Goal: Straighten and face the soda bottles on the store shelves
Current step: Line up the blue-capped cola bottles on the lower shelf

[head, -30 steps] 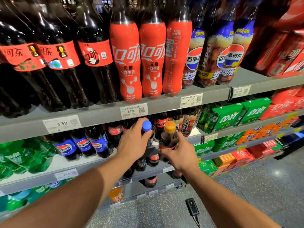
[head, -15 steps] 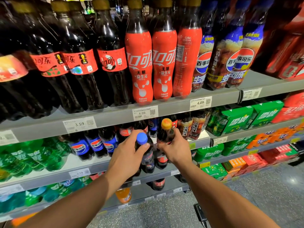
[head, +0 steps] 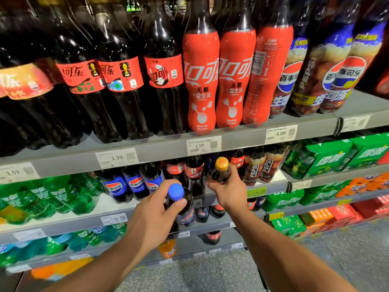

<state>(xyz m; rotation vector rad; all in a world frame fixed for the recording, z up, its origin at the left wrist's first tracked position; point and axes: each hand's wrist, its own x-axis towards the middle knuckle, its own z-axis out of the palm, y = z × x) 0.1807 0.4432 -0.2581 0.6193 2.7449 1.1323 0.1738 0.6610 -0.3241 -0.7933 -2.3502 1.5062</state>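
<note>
Blue-capped cola bottle (head: 188, 213) upright, in front of the middle shelf's front edge (head: 265, 187), gripped just under the cap by the left hand (head: 151, 216); thumb and fingers curled round the neck. Gold-capped cola bottle (head: 220, 173) just right of it and higher, at the mouth of the same shelf bay, below the 4.59 price tag (head: 203, 145); right hand (head: 231, 192) holds it from below with fingers wrapped round the shoulder. The two bottles are near each other but apart. Cannot tell if either base rests on a shelf. Behind them: small red-label cola bottles (head: 193, 171), with small Pepsi bottles (head: 134, 184) to the left and green soda bottles (head: 52, 194) further left. Right of the hands, brown Pepsi bottles (head: 267, 165), then green boxed multipacks (head: 324, 157). Top shelf: large dark cola bottles (head: 120, 81) on the left, three red-sleeved cola bottles (head: 201, 81) in the centre (third one turned, back label out), large Pepsi bottles (head: 336, 70) on the right. Tags 3.59 (head: 116, 158) and 4.09 (head: 281, 133) on the top rail. Lower shelves blurred. Speckled grey floor (head: 210, 275) below.
</note>
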